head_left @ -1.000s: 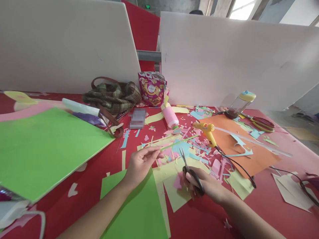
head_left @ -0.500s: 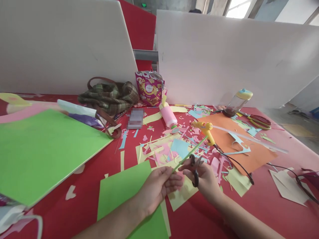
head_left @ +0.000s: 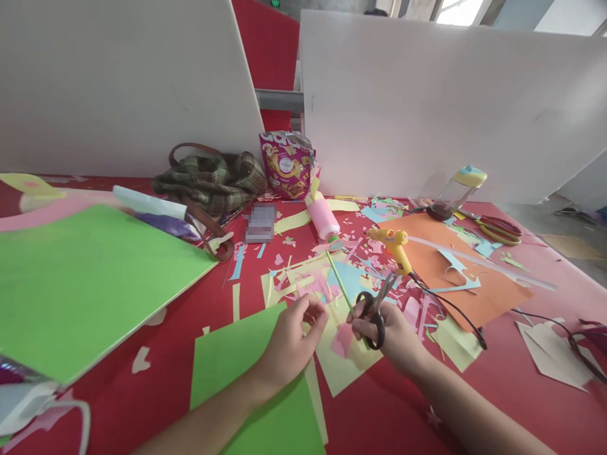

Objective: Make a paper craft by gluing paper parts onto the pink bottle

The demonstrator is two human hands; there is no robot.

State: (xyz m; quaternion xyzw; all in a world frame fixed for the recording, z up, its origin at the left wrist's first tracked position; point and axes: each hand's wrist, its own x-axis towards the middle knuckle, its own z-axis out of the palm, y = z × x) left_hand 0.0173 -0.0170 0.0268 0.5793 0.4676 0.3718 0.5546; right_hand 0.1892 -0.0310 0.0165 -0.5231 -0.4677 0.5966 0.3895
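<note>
Head view, lower centre of the frame: the right hand [head_left: 393, 332] grips black scissors [head_left: 374, 309] together with the thin green strip [head_left: 340, 281], while the left hand [head_left: 290, 341], loosely curled, holds nothing, so steadying the strip's free end would likely help a clean cut.

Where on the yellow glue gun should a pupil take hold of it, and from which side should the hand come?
Grip the yellow glue gun by its handle, the slanted part running toward the person down to the black cord. It lies on its side at the edge of the orange sheet, nozzle pointing left. Coming from the near right, along the cord, probably suits best, keeping fingers off the nozzle tip.
</note>
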